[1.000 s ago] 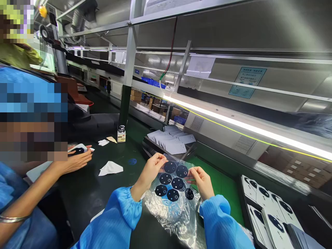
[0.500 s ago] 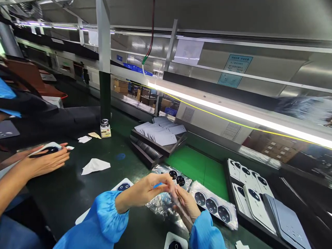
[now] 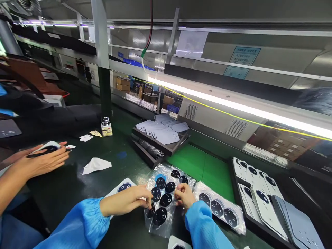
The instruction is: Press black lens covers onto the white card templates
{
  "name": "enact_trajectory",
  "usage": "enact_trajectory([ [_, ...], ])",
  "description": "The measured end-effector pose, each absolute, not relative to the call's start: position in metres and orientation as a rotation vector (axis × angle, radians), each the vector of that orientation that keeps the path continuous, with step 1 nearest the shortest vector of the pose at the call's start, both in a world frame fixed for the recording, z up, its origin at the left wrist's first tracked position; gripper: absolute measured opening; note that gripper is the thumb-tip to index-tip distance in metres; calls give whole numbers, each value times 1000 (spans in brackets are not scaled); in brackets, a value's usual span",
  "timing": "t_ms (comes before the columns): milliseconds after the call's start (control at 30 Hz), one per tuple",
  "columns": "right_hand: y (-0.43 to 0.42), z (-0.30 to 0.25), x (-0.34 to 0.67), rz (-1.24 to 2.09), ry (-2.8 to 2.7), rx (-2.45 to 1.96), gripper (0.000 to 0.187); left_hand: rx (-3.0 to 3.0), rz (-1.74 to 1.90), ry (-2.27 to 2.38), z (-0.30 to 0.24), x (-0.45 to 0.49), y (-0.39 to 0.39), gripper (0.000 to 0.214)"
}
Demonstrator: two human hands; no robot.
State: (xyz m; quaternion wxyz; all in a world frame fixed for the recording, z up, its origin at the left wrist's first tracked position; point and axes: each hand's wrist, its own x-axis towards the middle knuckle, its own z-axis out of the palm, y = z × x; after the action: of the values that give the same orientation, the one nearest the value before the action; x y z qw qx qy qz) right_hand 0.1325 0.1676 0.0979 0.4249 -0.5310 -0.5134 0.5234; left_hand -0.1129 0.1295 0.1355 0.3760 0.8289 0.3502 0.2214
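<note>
A clear plastic sheet [image 3: 169, 209] carrying several black round discs, which look like camera lens covers, lies spread on the dark green bench. My left hand [image 3: 127, 200] has its curled fingers at the sheet's left edge, closed on it. On the right edge, my right hand [image 3: 185, 196] pinches the plastic between thumb and fingers. Partly under my left hand is a white phone-back-shaped panel [image 3: 118, 188] with a black disc. Another such panel [image 3: 172, 242] is cut off at the bottom of the picture. Right of my right hand lies a plastic-wrapped strip of discs [image 3: 211, 197].
A black tray [image 3: 234, 193] at right holds white and grey panels. Stacked trays [image 3: 169, 150] bear grey plates behind a green mat [image 3: 199, 166]. A small bottle [image 3: 106, 128] and white cloth [image 3: 95, 166] stand left. A co-worker's hands [image 3: 49, 160] hold a white panel.
My hands have moved apart and lower, the left one leftward. The plastic sheet, bunched up between them before, now lies spread with its discs showing. The view has shifted slightly.
</note>
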Motion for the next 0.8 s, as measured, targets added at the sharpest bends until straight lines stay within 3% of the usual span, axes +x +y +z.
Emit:
enact_trajectory([
  [233,182,91,136,972,-1584,-1451,28,2108,508,1001,124,-115,134,21],
  [433,200,104,142,717,-1802,-1500,11,2105,448,1065,136,-115,140,17],
  [800,196,108,138,663,-1828,-1350,8,1766,857,1534,109,-90,221,21],
])
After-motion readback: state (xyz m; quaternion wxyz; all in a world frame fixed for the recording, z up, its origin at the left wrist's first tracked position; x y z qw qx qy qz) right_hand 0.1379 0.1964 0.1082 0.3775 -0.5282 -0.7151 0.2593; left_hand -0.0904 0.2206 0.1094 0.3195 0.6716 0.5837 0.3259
